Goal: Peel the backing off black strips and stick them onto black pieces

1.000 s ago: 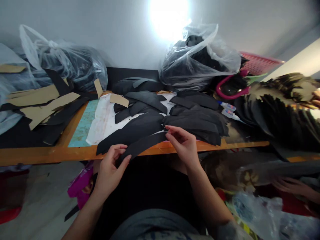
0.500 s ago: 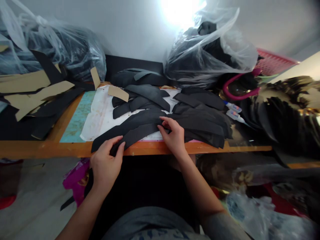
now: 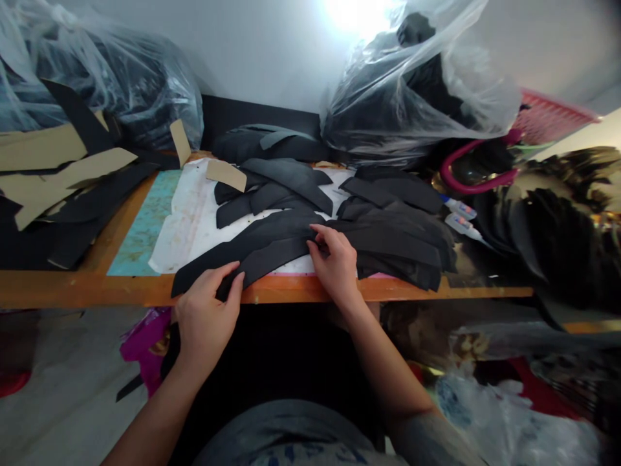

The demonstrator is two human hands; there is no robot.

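Observation:
My left hand pinches the left end of a curved black strip between thumb and fingers at the table's front edge. The right end of this strip is in the bent fingers and thumb of my right hand. Its lower edge lies along the front of a white sheet. Behind it, and partly under it, is a wider black strip of the same curve. A pile of black strips spreads just right of my right hand. More black pieces lie crossed farther back.
Beige-backed offcuts heap at the left. Two small glue bottles lie at the right, near magenta-handled scissors and a stack of curved pieces. Filled clear plastic bags stand against the wall. A pink basket is behind.
The camera view has shifted slightly. Both hands keep their hold on the black strip, and its position between them is almost the same.

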